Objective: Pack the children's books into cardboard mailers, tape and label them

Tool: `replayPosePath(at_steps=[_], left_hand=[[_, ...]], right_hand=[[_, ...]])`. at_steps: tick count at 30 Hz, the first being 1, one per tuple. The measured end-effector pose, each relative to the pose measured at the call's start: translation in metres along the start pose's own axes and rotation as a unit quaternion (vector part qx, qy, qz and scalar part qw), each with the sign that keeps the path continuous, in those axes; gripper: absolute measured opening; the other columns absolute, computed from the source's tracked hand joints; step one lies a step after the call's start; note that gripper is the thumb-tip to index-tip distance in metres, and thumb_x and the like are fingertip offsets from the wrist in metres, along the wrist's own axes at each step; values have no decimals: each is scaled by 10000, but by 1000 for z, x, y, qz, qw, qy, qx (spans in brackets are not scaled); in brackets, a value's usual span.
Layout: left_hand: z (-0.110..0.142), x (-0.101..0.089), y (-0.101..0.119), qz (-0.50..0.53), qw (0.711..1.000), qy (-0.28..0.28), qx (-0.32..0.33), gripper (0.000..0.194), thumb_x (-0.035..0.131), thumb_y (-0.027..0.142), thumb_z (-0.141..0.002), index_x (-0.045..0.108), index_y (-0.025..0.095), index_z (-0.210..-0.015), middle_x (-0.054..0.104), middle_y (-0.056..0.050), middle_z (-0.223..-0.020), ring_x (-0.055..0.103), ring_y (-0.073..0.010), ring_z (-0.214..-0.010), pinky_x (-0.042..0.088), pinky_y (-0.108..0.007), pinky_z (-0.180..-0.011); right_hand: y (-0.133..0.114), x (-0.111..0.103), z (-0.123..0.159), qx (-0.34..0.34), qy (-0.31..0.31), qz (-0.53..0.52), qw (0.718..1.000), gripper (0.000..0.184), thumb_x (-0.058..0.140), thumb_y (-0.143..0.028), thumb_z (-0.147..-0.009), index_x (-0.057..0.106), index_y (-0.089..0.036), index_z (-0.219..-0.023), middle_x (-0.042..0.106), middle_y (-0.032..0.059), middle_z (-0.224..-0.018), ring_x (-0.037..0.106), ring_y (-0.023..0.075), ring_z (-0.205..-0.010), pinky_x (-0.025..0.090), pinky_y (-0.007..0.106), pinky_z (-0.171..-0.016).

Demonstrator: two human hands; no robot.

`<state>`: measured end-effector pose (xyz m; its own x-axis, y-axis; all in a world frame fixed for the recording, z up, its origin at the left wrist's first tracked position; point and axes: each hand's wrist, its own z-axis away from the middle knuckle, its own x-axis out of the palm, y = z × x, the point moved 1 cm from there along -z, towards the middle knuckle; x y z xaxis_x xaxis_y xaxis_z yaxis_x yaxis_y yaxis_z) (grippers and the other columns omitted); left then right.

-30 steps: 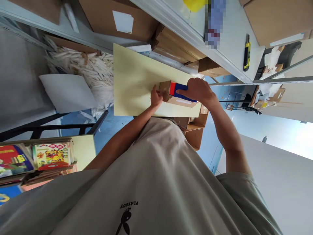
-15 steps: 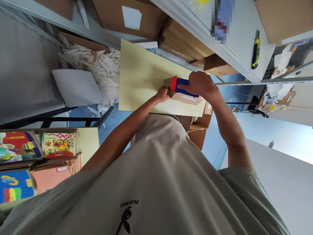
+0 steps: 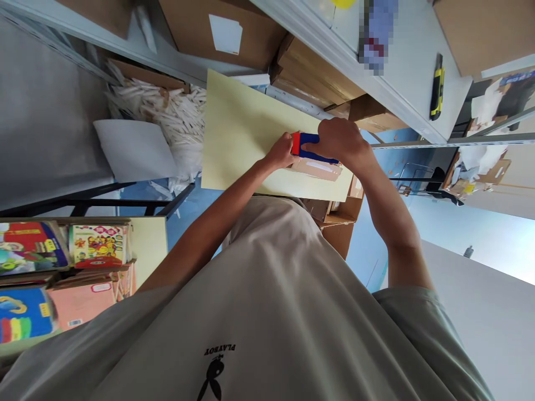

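A small cardboard box lies on its side on the pale yellow tabletop, with a white label facing me. My right hand grips a blue tool with a red end, which looks like a packing tape dispenser, held along the top of the box. Its thumb stretches along the blue body. My left hand is closed round the left end of the box, fingertips close by the red end. That hand hides the box's end, and any tape there cannot be made out.
Above the table runs a white shelf carrying a yellow-black box cutter. Large cartons stand behind the table. At left are a heap of white strips and a rack of picture books. Open cartons sit low at right.
My left hand has risen from the lower left edge of the box to cover its end by the red part. The right hand keeps its grip; the view has shifted slightly.
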<state>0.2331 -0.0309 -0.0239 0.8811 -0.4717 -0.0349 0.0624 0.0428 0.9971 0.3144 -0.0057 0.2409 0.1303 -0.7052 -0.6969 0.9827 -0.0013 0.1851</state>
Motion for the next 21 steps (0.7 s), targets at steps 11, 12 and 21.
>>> replayPosePath(at_steps=[11, 12, 21], left_hand=[[2, -9, -15, -81, 994, -77, 4, 349, 1000, 130, -811, 778, 210, -1068, 693, -97, -1120, 755, -333, -1082, 621, -468, -1101], [3, -10, -14, -76, 994, -76, -1, 352, 1008, 145, -815, 787, 210, -1081, 690, -86, -1113, 754, -318, -1062, 620, -461, -1103], [11, -18, -10, -70, 994, -77, -27, 467, 1082, 263, -780, 839, 225, -1176, 697, -60, -1113, 746, -260, -982, 664, -467, -1057]], right_hand=[[31, 2, 9, 45, -35, 18, 998, 811, 737, -788, -1062, 793, -47, -1385, 818, 343, -1347, 759, 554, -1319, 611, 598, -1102], [41, 8, 8, 48, -41, 14, 998, 858, 739, -839, -1035, 798, -57, -1384, 826, 342, -1325, 765, 553, -1307, 621, 596, -1085], [103, 76, -32, 40, -106, -28, 993, 1021, 727, -972, -949, 826, -52, -1379, 867, 330, -1243, 842, 462, -1197, 650, 465, -964]])
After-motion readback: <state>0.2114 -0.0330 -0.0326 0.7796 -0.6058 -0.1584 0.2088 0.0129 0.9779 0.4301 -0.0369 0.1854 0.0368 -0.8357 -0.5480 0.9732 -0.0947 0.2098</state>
